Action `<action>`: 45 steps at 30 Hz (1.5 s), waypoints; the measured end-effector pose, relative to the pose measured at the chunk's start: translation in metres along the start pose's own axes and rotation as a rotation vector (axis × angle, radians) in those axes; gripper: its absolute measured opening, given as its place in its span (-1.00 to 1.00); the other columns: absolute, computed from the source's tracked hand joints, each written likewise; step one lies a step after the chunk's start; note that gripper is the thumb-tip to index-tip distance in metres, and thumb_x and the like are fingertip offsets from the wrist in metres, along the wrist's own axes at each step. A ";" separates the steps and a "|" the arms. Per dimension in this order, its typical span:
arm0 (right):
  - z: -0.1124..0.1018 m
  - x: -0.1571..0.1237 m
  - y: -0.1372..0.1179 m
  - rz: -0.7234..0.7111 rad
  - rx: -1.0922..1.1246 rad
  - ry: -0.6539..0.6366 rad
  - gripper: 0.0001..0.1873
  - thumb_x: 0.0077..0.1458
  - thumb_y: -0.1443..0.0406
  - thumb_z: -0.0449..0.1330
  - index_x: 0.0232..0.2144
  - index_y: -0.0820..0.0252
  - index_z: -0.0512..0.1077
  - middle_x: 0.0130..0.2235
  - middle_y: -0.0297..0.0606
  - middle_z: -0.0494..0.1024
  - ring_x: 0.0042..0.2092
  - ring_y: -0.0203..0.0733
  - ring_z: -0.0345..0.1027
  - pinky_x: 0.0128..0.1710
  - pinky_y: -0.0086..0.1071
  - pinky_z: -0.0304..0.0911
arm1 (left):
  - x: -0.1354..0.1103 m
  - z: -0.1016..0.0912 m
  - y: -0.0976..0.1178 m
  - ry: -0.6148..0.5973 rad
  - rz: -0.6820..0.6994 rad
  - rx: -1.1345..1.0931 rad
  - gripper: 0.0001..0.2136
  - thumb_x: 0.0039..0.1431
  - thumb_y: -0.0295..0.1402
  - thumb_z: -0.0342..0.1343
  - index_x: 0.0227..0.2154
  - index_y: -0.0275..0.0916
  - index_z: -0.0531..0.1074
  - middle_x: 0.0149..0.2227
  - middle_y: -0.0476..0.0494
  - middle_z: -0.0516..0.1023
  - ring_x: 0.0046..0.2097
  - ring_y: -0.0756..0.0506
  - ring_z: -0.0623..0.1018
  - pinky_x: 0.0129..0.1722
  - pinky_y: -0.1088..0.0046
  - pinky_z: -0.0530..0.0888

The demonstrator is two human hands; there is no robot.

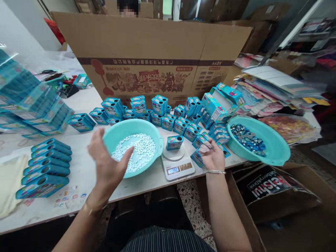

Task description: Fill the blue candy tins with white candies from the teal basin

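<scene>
My left hand [106, 161] is over the left rim of a turquoise basin [159, 147] with small white candies [141, 148] in it. Its fingers and thumb are spread, holding nothing. To the right of this basin, a small blue candy box [174, 142] with a dark round opening stands on a white digital scale [181, 170]. Beyond the scale, my right hand [214, 156] is palm up with curled fingers; what is in them, if anything, I cannot make out. Just beside its fingers is another blue box [196, 158], tilted on the table.
Several more blue boxes [160, 105] crowd the table before a big cardboard sheet [157, 42]. A basin [275, 150] of shiny round blue lids [248, 140] is at the right. Boxes are lined up [49, 161] and stacked [28, 94] at the left. An open carton [288, 231] sits below.
</scene>
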State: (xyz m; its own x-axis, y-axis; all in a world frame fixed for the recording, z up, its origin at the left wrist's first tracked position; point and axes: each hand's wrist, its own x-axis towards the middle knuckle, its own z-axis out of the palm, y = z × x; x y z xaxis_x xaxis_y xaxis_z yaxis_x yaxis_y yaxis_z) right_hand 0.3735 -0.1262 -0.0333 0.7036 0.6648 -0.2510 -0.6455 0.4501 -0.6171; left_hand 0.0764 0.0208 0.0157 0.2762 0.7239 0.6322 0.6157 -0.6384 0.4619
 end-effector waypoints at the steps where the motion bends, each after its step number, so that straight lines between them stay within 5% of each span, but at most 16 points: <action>1: 0.014 0.001 0.009 0.030 -0.072 -0.101 -0.92 0.12 0.32 0.19 -0.38 0.17 0.34 -0.57 -0.55 0.19 -0.63 -0.48 0.01 -0.64 -0.59 0.01 | -0.012 -0.010 -0.014 0.053 -0.044 -0.019 -0.08 0.07 -0.09 0.26 0.36 -0.24 -0.12 0.31 -0.44 0.17 0.35 -0.38 0.16 0.33 -0.08 0.07; 5: 0.091 0.008 0.070 0.125 -0.649 -0.578 -0.84 0.13 0.20 0.18 -0.31 0.18 0.41 -0.58 -0.54 0.21 -0.63 -0.45 -0.05 -0.62 -0.53 -0.06 | -0.062 -0.009 -0.062 0.066 -0.115 -0.082 0.07 -0.02 -0.14 0.35 0.38 -0.25 -0.26 0.33 -0.50 0.08 0.37 -0.41 0.13 0.32 -0.10 0.13; 9: 0.157 0.023 0.148 -0.042 -1.529 -1.083 -0.82 0.11 0.33 0.16 -0.19 0.20 0.44 -0.36 -0.29 0.53 -0.34 -0.20 0.35 -0.29 -0.35 0.22 | -0.090 0.022 -0.087 -0.051 -0.028 -0.150 0.27 -0.16 -0.09 0.42 0.36 -0.17 -0.49 0.40 -0.54 -0.26 0.41 -0.48 -0.07 0.31 -0.20 0.08; 12: 0.175 0.027 0.197 -0.077 -1.989 -1.203 -0.72 0.10 0.37 0.16 -0.10 0.21 0.42 -0.09 -0.05 0.55 -0.11 0.04 0.43 -0.14 -0.20 0.25 | -0.096 0.035 -0.091 -0.024 -0.011 -0.201 0.25 -0.15 -0.10 0.42 0.35 -0.15 -0.48 0.40 -0.52 -0.28 0.41 -0.47 -0.07 0.33 -0.19 0.01; 14: 0.173 0.019 0.222 -0.014 -2.062 -1.250 -0.69 0.14 0.27 0.17 -0.06 0.20 0.41 0.01 0.02 0.50 -0.03 0.10 0.42 -0.09 -0.14 0.27 | -0.098 0.037 -0.091 -0.002 -0.026 -0.220 0.25 -0.14 -0.09 0.42 0.36 -0.16 -0.46 0.40 -0.53 -0.27 0.41 -0.46 -0.08 0.33 -0.17 0.01; 18: 0.156 -0.012 0.251 0.145 -1.966 -1.315 -0.62 0.19 0.07 0.11 -0.08 0.19 0.41 -0.06 -0.04 0.53 -0.09 0.06 0.44 -0.12 -0.14 0.31 | -0.099 0.038 -0.088 0.023 -0.042 -0.226 0.22 -0.13 -0.04 0.40 0.37 -0.18 -0.41 0.39 -0.54 -0.19 0.41 -0.46 -0.06 0.32 -0.16 0.05; 23: 0.148 -0.026 0.255 0.282 -1.872 -1.346 -0.79 0.18 0.21 0.12 -0.42 0.23 0.41 -0.31 -0.16 0.55 -0.23 -0.06 0.41 -0.19 -0.25 0.29 | -0.100 0.039 -0.087 0.047 -0.038 -0.220 0.20 -0.11 -0.02 0.38 0.38 -0.20 -0.38 0.38 -0.55 -0.11 0.39 -0.45 0.03 0.30 -0.14 0.12; 27: 0.154 -0.009 0.244 0.652 -1.554 -1.037 -0.84 0.08 0.30 0.21 -0.52 0.20 0.37 -0.50 -0.35 0.43 -0.39 -0.21 0.31 -0.40 -0.40 0.23 | -0.100 0.039 -0.088 0.046 -0.057 -0.224 0.20 -0.12 -0.02 0.39 0.38 -0.19 -0.35 0.37 -0.53 -0.07 0.38 -0.45 0.07 0.28 -0.12 0.19; 31: 0.159 0.010 0.225 0.902 -0.984 -0.677 -0.79 0.27 0.21 -0.01 -0.34 0.18 0.33 -0.49 -0.39 0.38 -0.53 -0.34 0.25 -0.60 -0.55 0.08 | -0.101 0.041 -0.089 0.062 -0.020 -0.213 0.17 -0.10 -0.01 0.37 0.38 -0.19 -0.34 0.36 -0.53 -0.03 0.37 -0.46 0.10 0.26 -0.15 0.20; 36: 0.159 0.014 0.211 0.971 -0.350 -0.244 -0.68 0.36 0.17 -0.17 -0.38 0.16 0.21 -0.52 -0.42 0.30 -0.59 -0.39 0.21 -0.65 -0.60 0.11 | -0.098 0.035 -0.089 0.025 -0.055 -0.265 0.19 -0.13 -0.02 0.39 0.38 -0.18 -0.33 0.36 -0.52 -0.01 0.37 -0.47 0.09 0.29 -0.19 0.11; 41: 0.158 0.014 0.171 0.886 -0.039 -0.263 -0.71 0.35 0.25 -0.13 -0.45 0.14 0.14 -0.59 -0.52 0.14 -0.69 -0.46 -0.12 -0.76 -0.65 -0.24 | -0.068 0.018 -0.064 0.013 -0.183 -0.387 0.07 -0.05 -0.10 0.35 0.38 -0.15 -0.25 0.32 -0.42 0.13 0.34 -0.37 0.21 0.29 -0.06 0.20; 45: 0.147 0.029 0.103 0.645 0.043 -0.305 -0.69 0.36 0.21 -0.12 -0.46 0.14 0.15 -0.61 -0.54 0.13 -0.70 -0.47 -0.17 -0.77 -0.65 -0.27 | -0.027 0.040 -0.024 -0.101 -0.061 -0.368 -0.19 0.08 -0.15 0.27 0.32 -0.18 0.02 0.17 -0.35 0.38 0.22 -0.30 0.40 0.20 0.03 0.34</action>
State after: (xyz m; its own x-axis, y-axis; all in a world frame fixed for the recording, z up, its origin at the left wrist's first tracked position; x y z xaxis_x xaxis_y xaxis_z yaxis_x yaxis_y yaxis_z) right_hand 0.2832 0.0269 0.0052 0.0673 0.9406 -0.3329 -0.9204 -0.0703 -0.3846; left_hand 0.0838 0.0276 -0.0376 0.3301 0.7736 0.5410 0.3320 -0.6316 0.7006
